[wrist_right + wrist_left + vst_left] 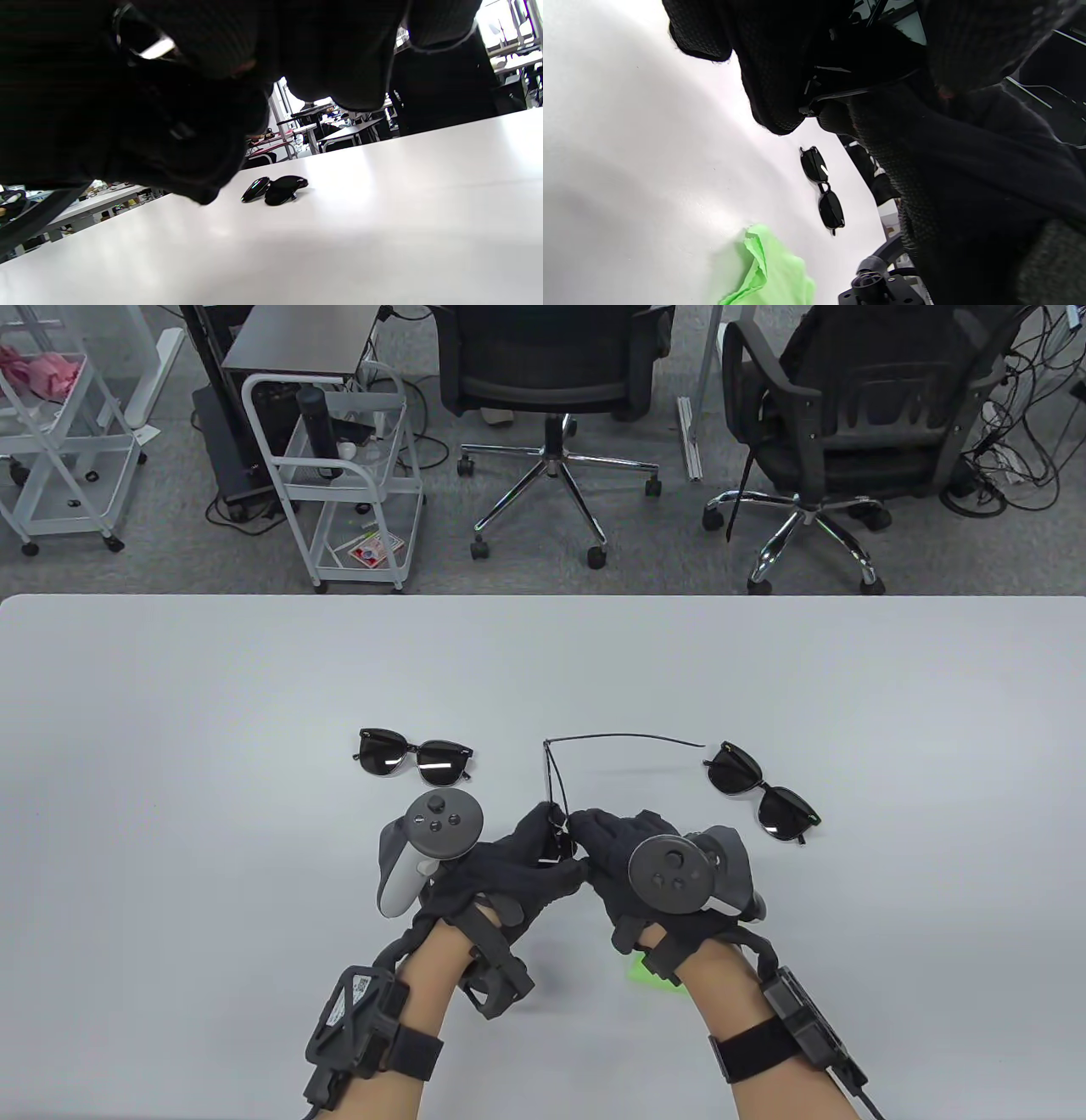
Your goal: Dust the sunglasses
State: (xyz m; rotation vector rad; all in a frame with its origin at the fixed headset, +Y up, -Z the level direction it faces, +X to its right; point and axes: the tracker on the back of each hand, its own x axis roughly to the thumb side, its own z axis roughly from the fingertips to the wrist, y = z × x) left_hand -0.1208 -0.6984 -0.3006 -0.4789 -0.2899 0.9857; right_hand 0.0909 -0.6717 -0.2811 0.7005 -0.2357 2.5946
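Observation:
Both gloved hands meet at the table's middle and hold one pair of thin-framed sunglasses (560, 836) between them. My left hand (517, 869) grips it from the left, my right hand (607, 840) from the right. Its thin temple arms (628, 739) stick out away from me, unfolded. The lenses are mostly hidden by the fingers. In the left wrist view a part of the frame (835, 92) shows between the dark fingers. A green cloth (640, 969) lies on the table under my right wrist, also in the left wrist view (768, 271).
A second pair of dark sunglasses (414, 757) lies on the white table (170, 712) left of the hands, also in the right wrist view (275, 189). A third pair (764, 793) lies to the right, also in the left wrist view (823, 190). Office chairs and carts stand beyond the far edge.

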